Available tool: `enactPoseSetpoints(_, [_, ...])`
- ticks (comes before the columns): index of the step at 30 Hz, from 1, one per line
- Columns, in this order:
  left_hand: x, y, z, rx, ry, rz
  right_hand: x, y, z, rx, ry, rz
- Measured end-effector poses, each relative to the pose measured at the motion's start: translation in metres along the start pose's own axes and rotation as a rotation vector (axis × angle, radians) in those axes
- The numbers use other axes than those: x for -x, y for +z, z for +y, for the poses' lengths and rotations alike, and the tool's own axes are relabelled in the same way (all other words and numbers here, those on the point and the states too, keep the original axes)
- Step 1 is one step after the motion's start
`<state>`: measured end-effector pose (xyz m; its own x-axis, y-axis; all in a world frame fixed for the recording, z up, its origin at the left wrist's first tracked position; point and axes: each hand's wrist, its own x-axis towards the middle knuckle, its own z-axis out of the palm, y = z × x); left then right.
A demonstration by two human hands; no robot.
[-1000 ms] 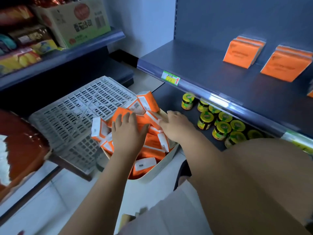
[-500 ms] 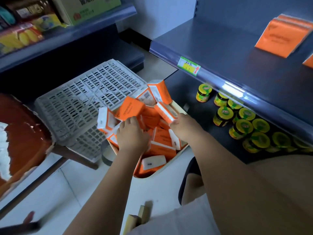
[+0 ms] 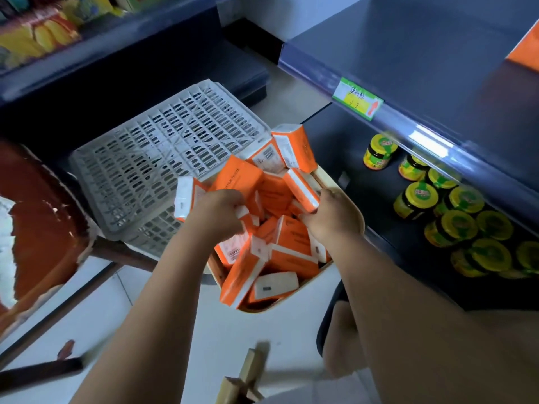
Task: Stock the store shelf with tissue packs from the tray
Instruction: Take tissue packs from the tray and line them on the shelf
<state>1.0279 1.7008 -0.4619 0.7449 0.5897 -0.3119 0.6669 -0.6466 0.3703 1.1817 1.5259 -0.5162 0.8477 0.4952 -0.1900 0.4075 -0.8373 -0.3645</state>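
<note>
The right grip [image 3: 332, 218] is pinching one orange tissue pack [image 3: 302, 189] at the top of the pile, with fingers on one side and the thumb on the other. The left grip [image 3: 217, 214] is curled down into the pile just beside it. I cannot tell if it is holding a pack or only pushing in among them.

Both grips are over the tray [image 3: 322, 174]. The tray is full of orange and white tissue packs [image 3: 288, 252], all jumbled and leaning every which way. Some stick up over the far rim. The tray sits low down, by the white floor [image 3: 163, 316].

Just to the left of the tray, and touching the packs at its far corner, is a grey plastic crate [image 3: 163, 158] with lots of slots in it.

To the right is a dark lower shelf [image 3: 350, 147]. On it stand little jars [image 3: 420, 199] with yellow and green lids, close together. Above them is the dark upper shelf [image 3: 423, 53], with a green and yellow price tag [image 3: 357, 99] on its front edge. One orange pack [image 3: 525, 48] shows at the far right edge of that shelf.

Far off to the left, another shelf holds yellow snack bags [image 3: 38, 36].
</note>
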Motion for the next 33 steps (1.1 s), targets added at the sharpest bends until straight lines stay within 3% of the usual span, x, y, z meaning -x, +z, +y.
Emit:
enactPoseSetpoints(5, [0.006,-0.003,0.006,0.177,-0.005,0.132,-0.010,-0.003,0.002,0.156,-0.012,0.021])
enactPoseSetpoints(7, [0.008,-0.005,0.008,0.195,0.011,0.183,-0.014,-0.007,0.000,0.113,-0.001,0.028])
enactPoseSetpoints(16, [0.029,-0.047,0.051,0.323,0.027,0.472,-0.001,-0.063,-0.018,-0.361,0.085,0.233])
enactPoseSetpoints(22, [0.043,-0.052,0.090,0.744,0.178,0.453,0.016,-0.107,-0.026,-0.885,0.233,0.213])
enactPoseSetpoints(27, [0.058,-0.049,0.122,0.864,0.344,0.466,0.033,-0.138,-0.014,-1.003,0.222,0.258])
enactPoseSetpoints(30, [0.059,-0.046,0.138,0.966,0.375,0.474,0.045,-0.150,-0.005,-1.054,0.223,0.366])
enactPoseSetpoints(33, [0.062,-0.050,0.157,0.934,0.373,0.526,0.053,-0.162,0.002,-1.187,0.218,0.337])
